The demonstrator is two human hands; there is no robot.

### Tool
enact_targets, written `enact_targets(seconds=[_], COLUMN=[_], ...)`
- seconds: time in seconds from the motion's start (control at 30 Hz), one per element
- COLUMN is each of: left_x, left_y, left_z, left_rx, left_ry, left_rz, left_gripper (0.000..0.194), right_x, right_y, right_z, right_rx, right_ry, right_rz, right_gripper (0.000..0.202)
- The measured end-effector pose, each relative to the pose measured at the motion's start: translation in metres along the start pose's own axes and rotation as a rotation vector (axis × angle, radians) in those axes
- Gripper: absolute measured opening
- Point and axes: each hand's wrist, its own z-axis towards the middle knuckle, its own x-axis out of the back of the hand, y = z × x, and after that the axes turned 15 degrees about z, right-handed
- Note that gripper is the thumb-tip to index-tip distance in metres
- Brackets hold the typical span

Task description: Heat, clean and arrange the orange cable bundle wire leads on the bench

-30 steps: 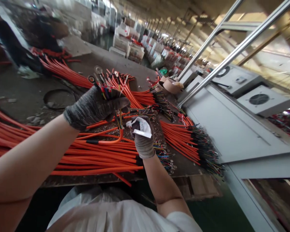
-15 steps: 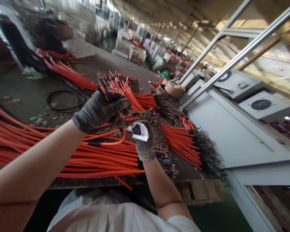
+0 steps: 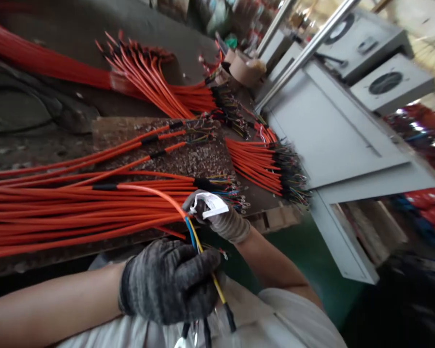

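Note:
My left hand (image 3: 172,282), in a grey knit glove, closes round the loose wires of an orange cable (image 3: 159,192). Yellow and blue wires (image 3: 193,232) leave the cable's end and pass into that hand. Below its fingers hang black-sleeved wire ends (image 3: 229,316). My right hand (image 3: 226,220), also gloved, is closed beside the cable's end with a curled white paper label (image 3: 214,205) at its fingers. Whether its fingertips also grip the cable is hidden. Behind both hands lies a thick bundle of orange cables (image 3: 76,212) along the table edge.
More orange cable bundles (image 3: 252,166) with bare wire ends lie on the dark table (image 3: 188,24). A brown board (image 3: 199,159) carries several cables. Tape rolls (image 3: 244,70) stand near a metal post (image 3: 304,50). At right is a grey cabinet (image 3: 333,130) with fan boxes (image 3: 391,82).
My left hand has come down and toward my body, drawing the wires with it. My right hand stays by the cable end with the white label. The view has tilted down.

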Motion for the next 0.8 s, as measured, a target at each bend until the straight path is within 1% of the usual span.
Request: enact_targets(seconds=[0.03,0.07,0.13,0.23,0.33,0.4,0.47,0.53,0.6,0.67,0.73,0.8], left_x=[-0.008,-0.014,-0.020,-0.020,-0.018,-0.017,-0.017,-0.017,-0.017,-0.016,-0.011,0.000], left_y=[0.003,0.004,0.004,0.004,0.005,0.005,0.006,0.005,0.005,0.005,0.004,-0.002], left_z=[-0.003,-0.006,-0.010,-0.012,-0.011,-0.010,-0.009,-0.008,-0.008,-0.008,-0.010,-0.009], left_rx=[-0.070,-0.095,-0.089,-0.076,-0.067,-0.072,-0.072,-0.061,-0.051,-0.073,-0.140,-0.235], left_ry=[-0.027,-0.069,-0.150,-0.196,-0.209,-0.215,-0.220,-0.222,-0.218,-0.211,-0.184,-0.147], left_rz=[-0.011,0.000,0.025,0.014,0.012,0.010,0.010,0.004,0.004,0.016,0.044,0.083], left_gripper=[0.026,0.025,0.027,0.025,0.021,0.020,0.020,0.022,0.025,0.027,0.027,0.026], right_x=[0.002,0.003,0.003,-0.002,-0.007,-0.010,-0.010,-0.008,-0.005,-0.002,0.002,0.008], right_y=[0.002,0.003,0.004,0.000,-0.006,-0.008,-0.010,-0.009,-0.006,0.000,0.010,0.020], right_z=[-0.004,-0.007,-0.010,-0.011,-0.009,-0.007,-0.005,-0.003,-0.002,-0.004,-0.006,-0.008], right_rx=[0.001,0.000,-0.004,-0.020,-0.041,-0.048,-0.059,-0.071,-0.095,-0.119,-0.131,-0.105], right_ry=[0.019,0.031,0.037,-0.004,-0.037,-0.084,-0.154,-0.172,-0.120,-0.052,0.004,0.101], right_rz=[-0.010,-0.018,-0.029,-0.054,-0.072,-0.082,-0.092,-0.092,-0.057,0.010,0.085,0.159], right_gripper=[0.015,0.018,0.023,0.027,0.030,0.032,0.030,0.029,0.031,0.034,0.035,0.032])
